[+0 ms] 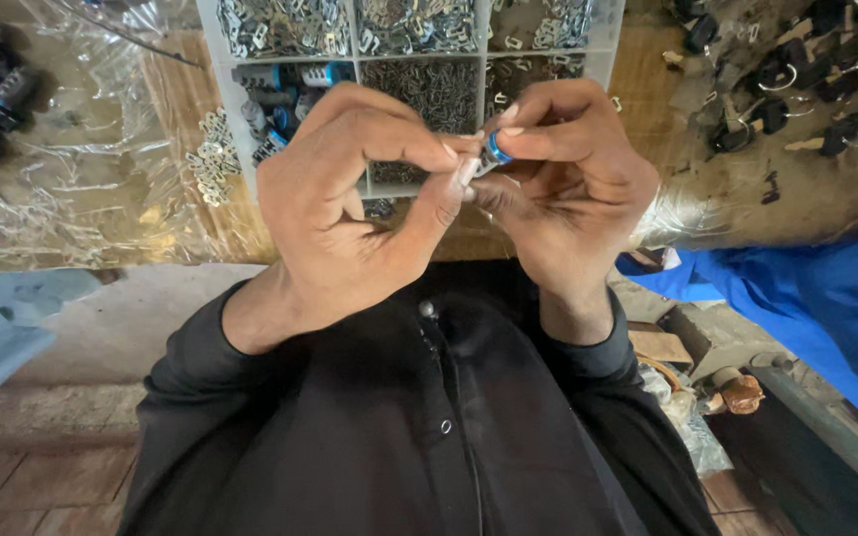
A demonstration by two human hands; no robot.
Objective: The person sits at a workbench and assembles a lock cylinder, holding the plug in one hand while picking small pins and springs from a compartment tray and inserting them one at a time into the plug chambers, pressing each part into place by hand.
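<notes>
A white plastic compartment tray (213, 89) is sitting on the wooden counter (186, 94); its upper cells are holding bright stamped metal pieces (285, 25), one cell is holding grey-and-blue cylinders (280, 94), another is holding fine dark pins (434, 89); a small heap of silvery metal plates (213, 159) is lying just beside the tray's edge; crinkled clear plastic sheeting (81, 169) is spreading over the counter there; black lock bodies with metal shackles (796, 89) are lying scattered on the far side; a blue cloth (816, 298) is hanging below them; brick flooring (42, 467) is showing underneath.
</notes>
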